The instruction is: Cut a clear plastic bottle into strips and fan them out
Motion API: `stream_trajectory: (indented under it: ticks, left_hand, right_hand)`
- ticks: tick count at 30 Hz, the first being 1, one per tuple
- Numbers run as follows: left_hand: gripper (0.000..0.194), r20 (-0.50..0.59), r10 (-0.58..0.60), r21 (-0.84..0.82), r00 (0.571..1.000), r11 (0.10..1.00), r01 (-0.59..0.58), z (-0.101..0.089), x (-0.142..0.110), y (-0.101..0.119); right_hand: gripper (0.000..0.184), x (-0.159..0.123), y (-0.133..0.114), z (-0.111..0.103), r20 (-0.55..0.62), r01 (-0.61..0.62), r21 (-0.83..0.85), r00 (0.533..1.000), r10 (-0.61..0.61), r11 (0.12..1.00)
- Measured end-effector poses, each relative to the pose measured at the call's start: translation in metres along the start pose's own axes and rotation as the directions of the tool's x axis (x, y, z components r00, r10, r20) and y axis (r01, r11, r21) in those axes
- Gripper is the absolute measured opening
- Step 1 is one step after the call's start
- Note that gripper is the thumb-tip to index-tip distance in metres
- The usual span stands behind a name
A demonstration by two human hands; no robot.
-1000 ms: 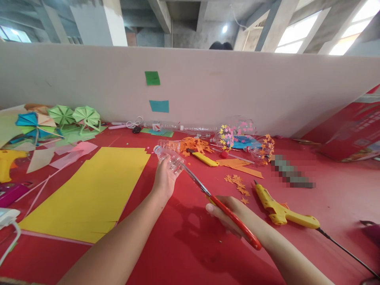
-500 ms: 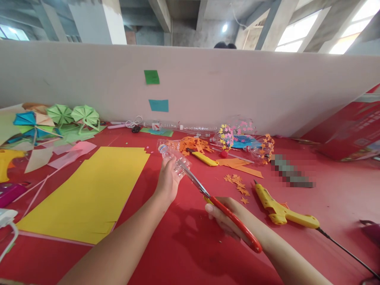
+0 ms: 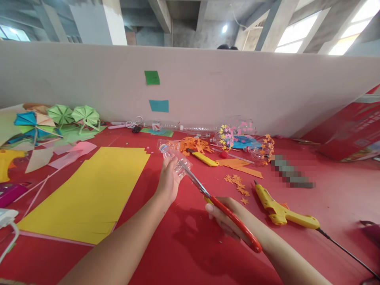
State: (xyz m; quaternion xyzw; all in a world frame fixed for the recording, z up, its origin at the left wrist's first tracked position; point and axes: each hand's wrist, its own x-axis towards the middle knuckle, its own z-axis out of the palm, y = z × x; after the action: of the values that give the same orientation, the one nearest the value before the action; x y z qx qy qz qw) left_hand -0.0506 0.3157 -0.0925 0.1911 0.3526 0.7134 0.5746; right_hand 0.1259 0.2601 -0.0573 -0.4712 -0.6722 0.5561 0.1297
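Note:
My left hand (image 3: 170,178) is closed around a clear plastic bottle piece (image 3: 183,163), whose neck with a bluish-white cap points up and away to the left. In my right hand (image 3: 228,215) is a pair of scissors (image 3: 234,219) with red handles, the fingers wrapped round the grips. The scissor blades reach left and away into the cut end of the bottle plastic. How far apart the blade tips are is hard to see through the clear plastic. Just beyond the bottle lies a yellow utility knife (image 3: 205,159).
Yellow paper sheets (image 3: 89,194) lie at left, with green paper umbrellas (image 3: 86,114) behind. Orange paper stars (image 3: 236,180) and a yellow glue gun (image 3: 282,209) with its cord lie at right. Star-covered bottle pieces (image 3: 261,150) stand near the white partition (image 3: 190,83). A red box (image 3: 350,126) stands far right.
Almost nothing differs. The bottle piece and scissors stay in the same hands, with only a very slight shift of the bottle and blade tips.

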Motion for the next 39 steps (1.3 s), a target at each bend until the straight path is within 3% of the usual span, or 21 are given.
stream_trajectory:
  ticks: [14, 19, 24, 39]
  left_hand:
    - [0.049, -0.007, 0.039, 0.022, 0.999, 0.999, -0.039, -0.007, 0.007, -0.002]
    - [0.055, -0.005, 0.041, 0.035, 0.999, 0.999, -0.041, -0.012, 0.011, -0.003]
    - [0.06, 0.006, 0.05, 0.052, 0.999, 0.997, -0.05, -0.012, 0.011, -0.005]
    - [0.054, 0.059, 0.069, 0.125, 0.996, 0.989, -0.076, -0.013, 0.01, -0.007]
  right_hand:
    - [0.048, 0.007, 0.004, 0.011, -0.072, -0.122, 0.05, 0.989, 0.125, 0.991]
    - [0.048, 0.008, 0.006, 0.012, -0.068, -0.113, 0.053, 0.991, 0.116, 0.992]
    - [0.052, 0.006, 0.011, 0.008, -0.022, -0.03, 0.078, 0.999, 0.032, 0.996]
    - [0.045, 0.006, 0.006, 0.017, -0.134, -0.098, 0.05, 0.985, 0.104, 0.994]
